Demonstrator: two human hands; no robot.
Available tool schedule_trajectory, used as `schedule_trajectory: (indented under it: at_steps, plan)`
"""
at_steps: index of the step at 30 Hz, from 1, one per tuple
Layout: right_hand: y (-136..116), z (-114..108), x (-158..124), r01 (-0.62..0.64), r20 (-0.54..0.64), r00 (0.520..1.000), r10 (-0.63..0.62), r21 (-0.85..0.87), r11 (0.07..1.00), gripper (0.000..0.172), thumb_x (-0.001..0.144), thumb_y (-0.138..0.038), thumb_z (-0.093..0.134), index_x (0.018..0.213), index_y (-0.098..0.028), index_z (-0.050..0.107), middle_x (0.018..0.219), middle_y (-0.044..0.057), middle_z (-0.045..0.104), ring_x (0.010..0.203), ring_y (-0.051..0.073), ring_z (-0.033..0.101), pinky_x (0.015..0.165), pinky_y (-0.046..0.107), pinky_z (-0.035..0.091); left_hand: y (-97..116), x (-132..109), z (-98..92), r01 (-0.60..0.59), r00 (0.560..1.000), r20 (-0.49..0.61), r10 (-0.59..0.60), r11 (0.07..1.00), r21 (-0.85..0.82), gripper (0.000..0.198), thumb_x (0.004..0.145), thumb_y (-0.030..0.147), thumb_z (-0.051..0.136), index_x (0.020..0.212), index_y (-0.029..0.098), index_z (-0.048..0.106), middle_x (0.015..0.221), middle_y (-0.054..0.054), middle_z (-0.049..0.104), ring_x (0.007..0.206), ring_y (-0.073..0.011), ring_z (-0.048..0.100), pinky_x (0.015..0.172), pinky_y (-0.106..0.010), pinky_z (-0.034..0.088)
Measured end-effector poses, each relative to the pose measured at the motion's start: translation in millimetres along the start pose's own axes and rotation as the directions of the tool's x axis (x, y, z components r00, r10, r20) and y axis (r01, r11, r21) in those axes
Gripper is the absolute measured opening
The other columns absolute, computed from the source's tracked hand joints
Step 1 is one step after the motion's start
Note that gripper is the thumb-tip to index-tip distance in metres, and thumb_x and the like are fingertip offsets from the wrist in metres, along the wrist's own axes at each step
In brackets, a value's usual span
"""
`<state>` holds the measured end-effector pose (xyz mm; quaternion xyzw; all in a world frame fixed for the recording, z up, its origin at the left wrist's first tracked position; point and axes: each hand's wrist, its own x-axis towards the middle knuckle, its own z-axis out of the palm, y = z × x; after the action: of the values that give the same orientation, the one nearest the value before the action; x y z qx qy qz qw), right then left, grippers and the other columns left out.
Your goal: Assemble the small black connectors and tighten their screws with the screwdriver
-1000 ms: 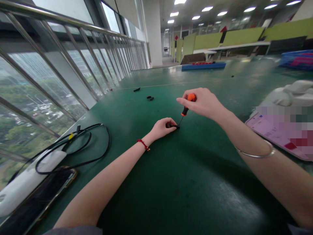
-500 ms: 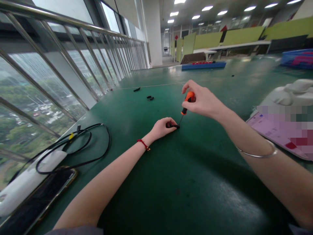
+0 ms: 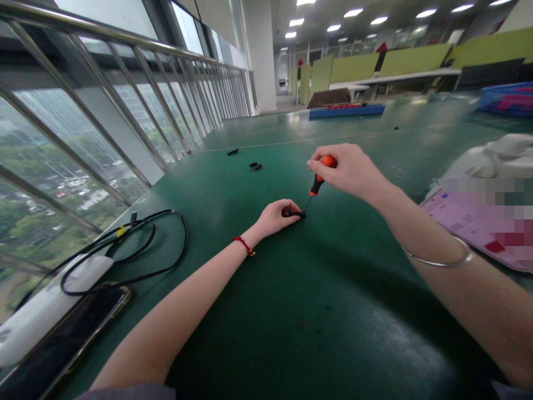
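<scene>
My right hand (image 3: 348, 169) is closed around the upper handle of an orange and black screwdriver (image 3: 317, 183). Its thin shaft slants down, and the tip meets the end of a small black part (image 3: 298, 214). My left hand (image 3: 275, 217) pinches that black part between thumb and fingers, low against the green tabletop (image 3: 266, 300). The fingers cover much of the part, so its exact kind is unclear. Farther off lie two small black pieces (image 3: 255, 166) and a longer black piece (image 3: 232, 151).
On the left are a looped black cable (image 3: 183, 244), a white power strip (image 3: 89, 272) and a dark phone (image 3: 62, 339) beside a metal railing (image 3: 104, 72). A pink sheet-like object (image 3: 458, 222) lies right. A blue tray (image 3: 347, 112) and blue basket (image 3: 503, 103) stand farther back.
My right hand has shifted its grip on the screwdriver handle: the raised fingers have come down and the thumb sits higher. My left hand and the black part stay in place.
</scene>
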<state>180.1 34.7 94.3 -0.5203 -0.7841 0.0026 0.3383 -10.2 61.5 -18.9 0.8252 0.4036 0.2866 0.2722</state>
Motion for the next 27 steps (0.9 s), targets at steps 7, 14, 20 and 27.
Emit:
schedule_trajectory:
  at_steps: [7,14,20,27]
  plan:
    - [-1.1,-0.4,0.0,-0.002,0.025,1.0,0.002,-0.005,1.0,0.024,0.08,-0.039,0.048,0.073,-0.02,0.061,0.064,0.002,0.058,0.06,0.015,0.048,0.06,0.03,0.034,-1.4,-0.1,-0.2,-0.015,1.0,-0.006,0.015,1.0,-0.001,0.015,0.077,0.023,0.065,0.089,0.015,0.068,0.079,-0.002,0.064,0.066,-0.0107,0.049,0.062,-0.023,0.039]
    - [-1.6,-1.3,-0.1,0.0,0.031,1.0,0.0,-0.008,1.0,0.02,0.077,-0.038,0.052,0.081,-0.021,0.061,0.065,0.001,0.058,0.06,0.014,0.047,0.059,0.03,0.033,0.9,-0.5,-0.5,-0.003,1.0,-0.001,0.003,1.0,0.002,0.015,0.077,0.023,0.066,0.089,0.015,0.067,0.081,-0.002,0.065,0.068,-0.0111,0.05,0.064,-0.024,0.041]
    - [-2.0,-1.1,-0.7,0.02,0.029,0.999,-0.02,-0.007,1.0,0.023,0.072,-0.035,0.057,0.091,-0.022,0.061,0.067,0.0,0.058,0.061,0.014,0.047,0.058,0.029,0.033,-0.9,-0.2,-0.2,-0.003,1.0,0.003,0.003,1.0,0.0,0.016,0.077,0.024,0.065,0.089,0.015,0.067,0.081,-0.002,0.065,0.068,-0.0113,0.05,0.064,-0.024,0.04]
    - [-1.6,-0.8,-0.4,0.01,0.046,0.999,-0.011,0.007,1.0,0.026,0.071,-0.033,0.057,0.094,-0.021,0.062,0.069,0.0,0.059,0.062,0.014,0.048,0.06,0.029,0.034,-1.2,0.1,-0.2,-0.005,1.0,0.003,0.005,1.0,0.007,0.015,0.077,0.024,0.065,0.089,0.015,0.068,0.081,-0.002,0.065,0.068,-0.0114,0.05,0.063,-0.024,0.04]
